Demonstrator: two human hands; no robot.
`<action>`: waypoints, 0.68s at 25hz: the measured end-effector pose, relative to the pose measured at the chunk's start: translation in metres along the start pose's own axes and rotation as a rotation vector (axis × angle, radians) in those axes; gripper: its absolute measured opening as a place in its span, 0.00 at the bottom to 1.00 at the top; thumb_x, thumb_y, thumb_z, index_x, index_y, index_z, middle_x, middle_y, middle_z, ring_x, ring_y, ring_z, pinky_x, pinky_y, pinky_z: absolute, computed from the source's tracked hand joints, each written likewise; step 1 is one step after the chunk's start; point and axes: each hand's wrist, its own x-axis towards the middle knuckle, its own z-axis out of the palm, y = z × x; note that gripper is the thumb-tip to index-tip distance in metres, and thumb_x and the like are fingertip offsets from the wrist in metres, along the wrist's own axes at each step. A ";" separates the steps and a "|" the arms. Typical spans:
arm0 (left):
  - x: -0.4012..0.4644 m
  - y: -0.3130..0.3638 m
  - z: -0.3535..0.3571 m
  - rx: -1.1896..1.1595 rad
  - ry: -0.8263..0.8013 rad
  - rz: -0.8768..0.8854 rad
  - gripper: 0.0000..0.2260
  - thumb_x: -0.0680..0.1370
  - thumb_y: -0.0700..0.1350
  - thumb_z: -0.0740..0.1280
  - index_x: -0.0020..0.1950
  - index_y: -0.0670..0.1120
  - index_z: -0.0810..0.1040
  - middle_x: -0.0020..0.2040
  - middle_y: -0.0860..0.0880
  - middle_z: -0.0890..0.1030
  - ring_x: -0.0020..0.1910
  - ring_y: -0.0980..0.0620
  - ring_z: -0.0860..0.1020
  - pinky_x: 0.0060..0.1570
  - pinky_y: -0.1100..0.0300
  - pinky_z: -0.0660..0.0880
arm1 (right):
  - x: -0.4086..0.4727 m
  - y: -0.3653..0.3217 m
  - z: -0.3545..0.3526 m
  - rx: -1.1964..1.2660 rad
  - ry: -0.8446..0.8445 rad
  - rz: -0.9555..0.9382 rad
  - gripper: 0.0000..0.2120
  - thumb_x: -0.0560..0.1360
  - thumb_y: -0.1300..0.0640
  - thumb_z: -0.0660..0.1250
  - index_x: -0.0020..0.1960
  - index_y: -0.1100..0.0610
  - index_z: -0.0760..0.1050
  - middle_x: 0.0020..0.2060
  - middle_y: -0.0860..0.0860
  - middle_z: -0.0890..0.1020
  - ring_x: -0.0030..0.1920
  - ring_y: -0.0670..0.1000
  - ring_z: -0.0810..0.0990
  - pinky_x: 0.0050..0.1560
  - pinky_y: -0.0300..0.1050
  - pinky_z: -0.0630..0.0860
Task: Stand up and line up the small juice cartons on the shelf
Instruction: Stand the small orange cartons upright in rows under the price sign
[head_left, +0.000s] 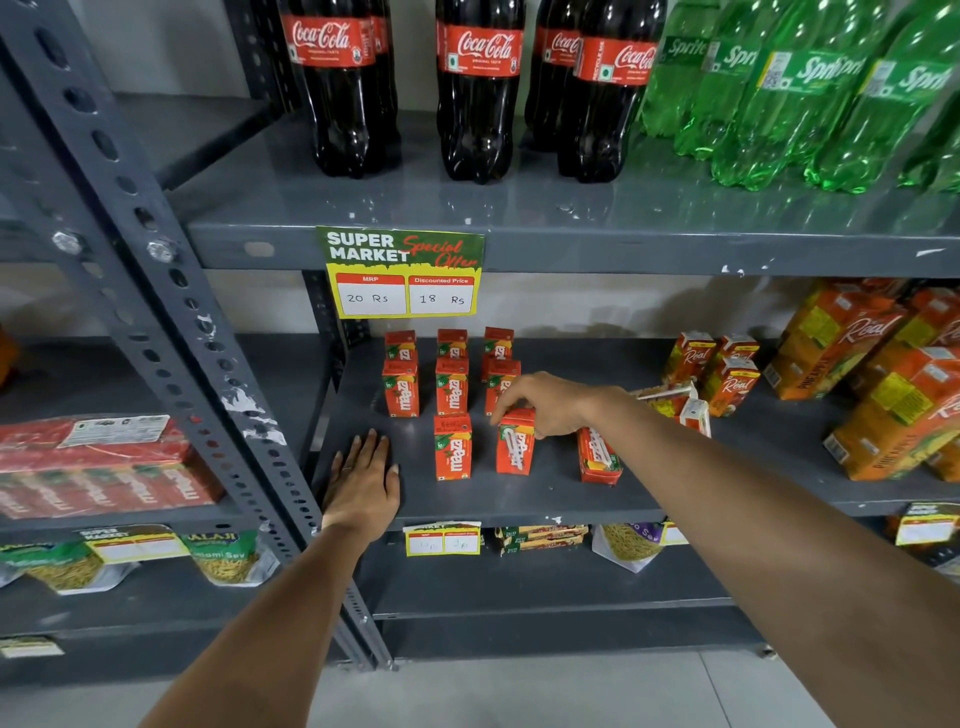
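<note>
Small red-orange Maaza juice cartons stand on the grey middle shelf (519, 499). Several upright ones form rows at the back (452, 384). One upright carton (453, 448) stands alone in front. Beside it, my right hand (545, 402) grips the top of another carton (514, 444), which stands nearly upright. A further carton (598, 457) lies tilted on its side just right of it, under my wrist. My left hand (363, 483) rests flat on the shelf near its front left edge, fingers spread, holding nothing.
Small Real cartons (727, 374), some toppled, and large pineapple juice cartons (883, 395) fill the shelf's right side. Cola and Sprite bottles stand on the shelf above. A price tag (402, 273) hangs from that shelf's edge. A slotted metal upright (171, 322) stands left.
</note>
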 end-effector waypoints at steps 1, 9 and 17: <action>0.000 0.000 0.000 0.002 -0.001 0.000 0.25 0.82 0.51 0.48 0.78 0.46 0.52 0.80 0.49 0.50 0.78 0.51 0.47 0.76 0.51 0.42 | 0.001 -0.001 0.000 -0.032 -0.001 0.002 0.27 0.72 0.69 0.72 0.67 0.49 0.75 0.70 0.53 0.70 0.69 0.55 0.70 0.61 0.50 0.76; -0.001 0.000 -0.001 0.003 0.002 0.008 0.24 0.82 0.50 0.48 0.78 0.45 0.53 0.80 0.48 0.51 0.78 0.50 0.48 0.76 0.50 0.43 | 0.004 0.003 0.000 -0.090 0.088 0.117 0.34 0.69 0.53 0.78 0.72 0.53 0.69 0.67 0.53 0.71 0.66 0.55 0.72 0.61 0.47 0.71; -0.001 0.000 0.000 -0.018 0.008 0.006 0.24 0.82 0.50 0.49 0.78 0.45 0.53 0.80 0.49 0.51 0.78 0.50 0.48 0.77 0.51 0.43 | 0.002 0.002 0.001 -0.148 0.024 0.038 0.24 0.72 0.63 0.74 0.66 0.51 0.76 0.67 0.53 0.74 0.66 0.56 0.73 0.62 0.48 0.73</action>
